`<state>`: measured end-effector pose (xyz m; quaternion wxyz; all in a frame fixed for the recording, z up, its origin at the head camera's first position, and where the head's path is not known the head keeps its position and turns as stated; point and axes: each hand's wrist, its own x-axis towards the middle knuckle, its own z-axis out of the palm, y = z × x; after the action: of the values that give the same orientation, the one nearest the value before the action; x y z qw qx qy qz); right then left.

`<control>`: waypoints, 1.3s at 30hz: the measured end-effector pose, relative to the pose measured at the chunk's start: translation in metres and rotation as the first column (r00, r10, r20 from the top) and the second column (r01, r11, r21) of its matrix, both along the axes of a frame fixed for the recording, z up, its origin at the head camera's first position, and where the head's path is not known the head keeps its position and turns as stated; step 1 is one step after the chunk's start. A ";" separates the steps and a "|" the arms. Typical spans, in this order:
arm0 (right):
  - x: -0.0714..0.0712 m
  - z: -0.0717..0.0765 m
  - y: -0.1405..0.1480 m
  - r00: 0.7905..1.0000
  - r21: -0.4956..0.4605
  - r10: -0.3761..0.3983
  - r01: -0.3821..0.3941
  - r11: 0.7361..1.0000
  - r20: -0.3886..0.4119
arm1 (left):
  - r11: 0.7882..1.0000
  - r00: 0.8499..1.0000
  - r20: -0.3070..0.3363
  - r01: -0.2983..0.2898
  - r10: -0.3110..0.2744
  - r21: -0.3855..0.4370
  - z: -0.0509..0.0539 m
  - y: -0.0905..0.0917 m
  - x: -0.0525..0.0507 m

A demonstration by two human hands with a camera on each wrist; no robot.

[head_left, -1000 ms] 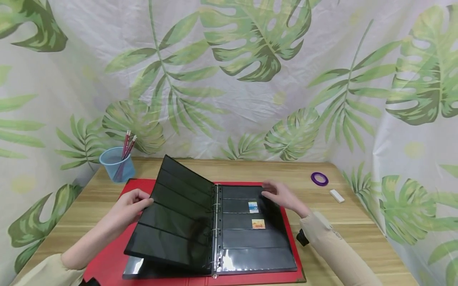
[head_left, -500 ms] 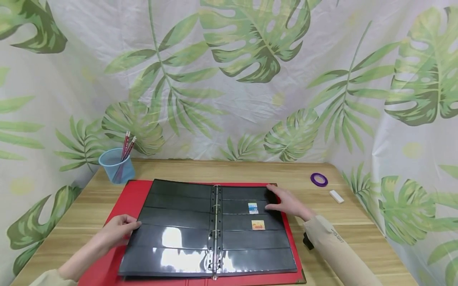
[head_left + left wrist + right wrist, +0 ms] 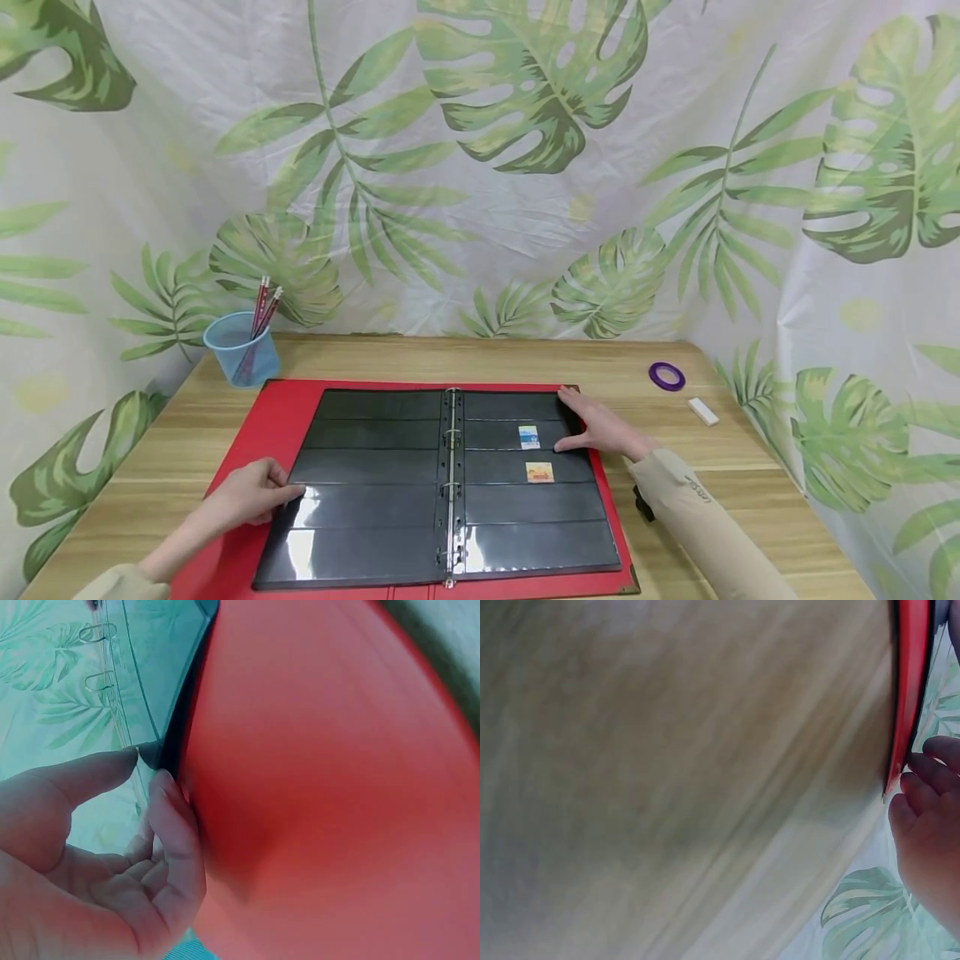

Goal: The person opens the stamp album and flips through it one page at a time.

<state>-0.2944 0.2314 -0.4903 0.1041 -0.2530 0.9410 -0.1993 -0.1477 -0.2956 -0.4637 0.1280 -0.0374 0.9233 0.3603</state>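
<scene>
A red ring-bound stamp album (image 3: pixel 240 442) lies spread on the table with black pocket pages on both sides of its metal rings. My left hand (image 3: pixel 251 493) has thumb and index finger at the outer edge of the left album page (image 3: pixel 367 467); the left wrist view shows them pinching that edge. On the right page (image 3: pixel 532 504) sit two small stamps, a blue-and-white one (image 3: pixel 528 437) and an orange-yellow one (image 3: pixel 539 472). My right hand (image 3: pixel 600 429) rests over the upper right edge of that page, fingers extended, thumb beside the blue stamp.
A light blue mesh cup (image 3: pixel 242 350) with several pencils stands at the back left. Toward the back right lie a purple tape roll (image 3: pixel 667 376) and a white eraser (image 3: pixel 703 412). Behind the wooden table (image 3: pixel 480 354) hangs a leaf-patterned cloth (image 3: pixel 495 208).
My left hand has brought the raised left page down to the left until it lies flat. My right hand has shifted slightly to the right, its fingers spreading at the page edge.
</scene>
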 end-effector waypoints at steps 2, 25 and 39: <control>0.000 -0.001 0.001 1.000 -0.004 0.013 -0.013 1.000 -0.011 | 0.998 0.999 -0.035 0.002 -0.004 -0.059 -0.001 0.003 0.000; 0.002 -0.004 0.003 0.999 0.016 0.040 -0.040 0.999 -0.004 | 0.844 0.751 -0.462 0.233 -0.472 -0.483 -0.035 0.014 -0.002; 0.004 -0.001 0.000 0.999 -0.011 0.050 -0.050 0.999 -0.010 | 0.831 0.802 -0.376 0.247 -0.464 -0.498 -0.036 0.013 0.001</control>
<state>-0.2902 0.2318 -0.4918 0.1031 -0.2779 0.9337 -0.2009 -0.1468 -0.2825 -0.4994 -0.0505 0.2051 0.9705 0.1164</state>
